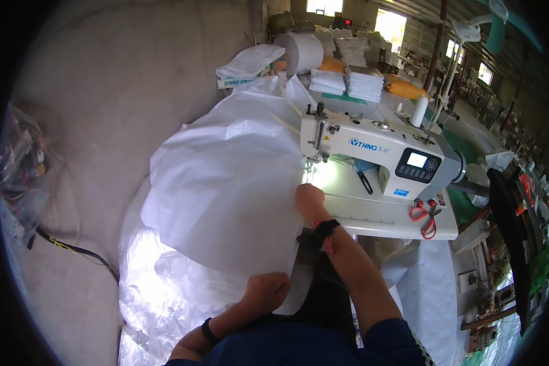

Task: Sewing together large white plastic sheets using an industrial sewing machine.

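Note:
A large white fabric sheet [226, 189] spreads over the left of the sewing table and hangs toward my lap. My left hand [268, 293] is closed on its near right corner, fingers curled under. Further up the same edge, my right hand [311, 200] grips the sheet just in front of the needle area, its fingertips partly hidden. The white sewing machine [366, 143] stands right of the sheet, its lamp lighting the presser foot [311, 166]. That edge runs up to the foot; whether the needle is in it cannot be seen.
Red-handled scissors [428, 218] and a small black thread snipper [365, 182] lie on the table [372, 210]. A thread cone [418, 111] stands behind the machine. Stacked white pieces [365, 84] and a big roll [302, 53] sit at the back. Shiny clear plastic [165, 293] lies lower left.

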`<control>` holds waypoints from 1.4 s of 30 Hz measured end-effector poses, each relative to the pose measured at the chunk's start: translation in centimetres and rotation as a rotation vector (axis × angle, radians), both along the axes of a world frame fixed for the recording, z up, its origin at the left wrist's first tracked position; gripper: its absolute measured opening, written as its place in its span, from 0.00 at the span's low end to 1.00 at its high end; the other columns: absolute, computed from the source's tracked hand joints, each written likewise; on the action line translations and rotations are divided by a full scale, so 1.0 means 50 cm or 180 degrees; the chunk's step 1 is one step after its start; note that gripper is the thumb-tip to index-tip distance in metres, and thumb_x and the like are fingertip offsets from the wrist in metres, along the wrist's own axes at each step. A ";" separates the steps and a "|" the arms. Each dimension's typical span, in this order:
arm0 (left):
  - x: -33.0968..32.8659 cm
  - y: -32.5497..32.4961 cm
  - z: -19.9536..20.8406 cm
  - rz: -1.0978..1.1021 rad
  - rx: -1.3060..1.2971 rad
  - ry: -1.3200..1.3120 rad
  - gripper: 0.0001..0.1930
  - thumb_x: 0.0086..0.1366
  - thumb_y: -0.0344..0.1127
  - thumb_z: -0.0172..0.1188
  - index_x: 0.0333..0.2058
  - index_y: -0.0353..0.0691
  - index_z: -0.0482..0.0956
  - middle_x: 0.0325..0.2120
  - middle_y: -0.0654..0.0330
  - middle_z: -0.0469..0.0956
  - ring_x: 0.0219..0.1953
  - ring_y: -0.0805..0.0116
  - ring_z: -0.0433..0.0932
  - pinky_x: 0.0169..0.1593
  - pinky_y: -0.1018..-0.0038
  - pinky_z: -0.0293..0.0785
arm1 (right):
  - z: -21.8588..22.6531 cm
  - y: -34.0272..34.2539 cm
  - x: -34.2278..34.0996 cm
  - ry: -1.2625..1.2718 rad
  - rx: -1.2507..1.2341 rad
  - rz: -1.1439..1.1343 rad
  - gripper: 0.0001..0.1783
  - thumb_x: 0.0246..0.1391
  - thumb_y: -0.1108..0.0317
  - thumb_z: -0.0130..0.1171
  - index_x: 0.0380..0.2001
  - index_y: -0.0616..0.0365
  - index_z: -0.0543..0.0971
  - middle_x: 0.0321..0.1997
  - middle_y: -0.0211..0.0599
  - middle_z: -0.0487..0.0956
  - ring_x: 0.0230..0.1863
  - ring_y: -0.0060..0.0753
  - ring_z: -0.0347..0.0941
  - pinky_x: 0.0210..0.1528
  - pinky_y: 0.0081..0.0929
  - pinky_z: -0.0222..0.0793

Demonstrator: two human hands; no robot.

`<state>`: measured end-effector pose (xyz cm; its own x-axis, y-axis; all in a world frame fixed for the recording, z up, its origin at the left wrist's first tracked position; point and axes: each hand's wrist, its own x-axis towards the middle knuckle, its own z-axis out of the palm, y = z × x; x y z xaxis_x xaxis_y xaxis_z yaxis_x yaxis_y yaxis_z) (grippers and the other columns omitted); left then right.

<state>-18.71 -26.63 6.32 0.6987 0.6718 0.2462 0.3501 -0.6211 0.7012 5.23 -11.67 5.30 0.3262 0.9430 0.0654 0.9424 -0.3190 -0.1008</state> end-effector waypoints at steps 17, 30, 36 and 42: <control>0.104 0.121 -0.108 0.0109 -0.1772 -0.0511 0.10 0.62 0.36 0.53 0.32 0.33 0.76 0.20 0.60 0.74 0.24 0.74 0.71 0.31 0.74 0.67 | -0.053 -0.152 -0.090 0.1218 0.0241 -0.0565 0.31 0.54 0.66 0.42 0.60 0.67 0.55 0.29 0.55 0.78 0.33 0.54 0.77 0.38 0.46 0.72; 0.145 0.204 -0.104 0.0052 -0.3350 -0.0556 0.12 0.61 0.30 0.53 0.44 0.35 0.74 0.30 0.59 0.76 0.32 0.71 0.76 0.37 0.80 0.69 | -0.055 -0.138 -0.066 0.1411 0.0591 -0.0535 0.30 0.51 0.69 0.45 0.58 0.70 0.59 0.26 0.59 0.77 0.31 0.58 0.76 0.36 0.47 0.71; 0.057 0.261 -0.048 0.1189 0.1766 0.0731 0.24 0.55 0.39 0.58 0.52 0.49 0.69 0.47 0.57 0.69 0.53 0.56 0.65 0.54 0.52 0.58 | -0.053 -0.130 -0.072 0.1189 0.0559 -0.0560 0.30 0.50 0.69 0.45 0.57 0.70 0.60 0.24 0.56 0.77 0.28 0.56 0.77 0.32 0.44 0.72; -0.013 0.427 -0.064 0.1481 0.1948 0.1277 0.29 0.56 0.48 0.59 0.56 0.50 0.65 0.58 0.56 0.60 0.62 0.55 0.56 0.60 0.47 0.49 | -0.037 -0.087 -0.054 0.0636 0.0487 -0.0488 0.22 0.51 0.70 0.44 0.49 0.69 0.68 0.24 0.49 0.78 0.28 0.49 0.78 0.30 0.40 0.73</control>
<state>-19.36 -5.28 3.14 0.4972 0.7408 0.4517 0.8117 -0.5811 0.0596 2.51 -16.03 3.47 0.4850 0.8658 0.1230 0.8409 -0.4231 -0.3374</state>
